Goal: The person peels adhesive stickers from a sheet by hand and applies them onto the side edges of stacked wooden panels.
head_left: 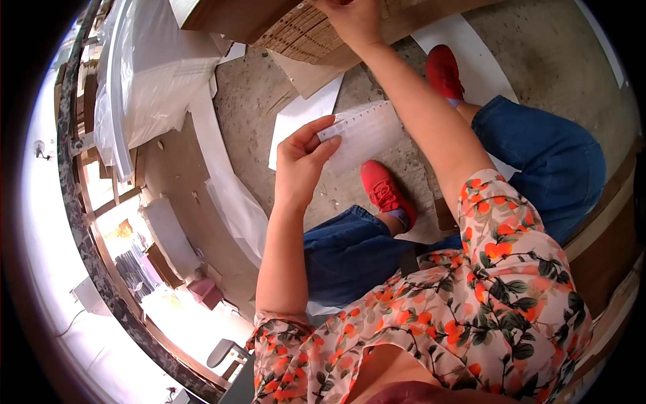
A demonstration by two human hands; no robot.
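My left hand (303,158) pinches a translucent white sheet (367,135) between thumb and fingers. A row of small dark marks runs along the sheet's upper edge, and the sheet hangs above the floor. My right hand (355,23) reaches to the top edge of the view, over a stack of brown cardboard pieces (299,34) with rows of small notches. Its fingers look curled together, but the tips are cut off by the frame, so what they hold is hidden.
White sheets (296,121) lie on the concrete floor (249,101) near my red shoes (387,188). Plastic-wrapped goods (158,67) stand to the left. A stool (225,351) and boxes (205,293) are farther off at lower left. Brown boards (605,249) are at the right.
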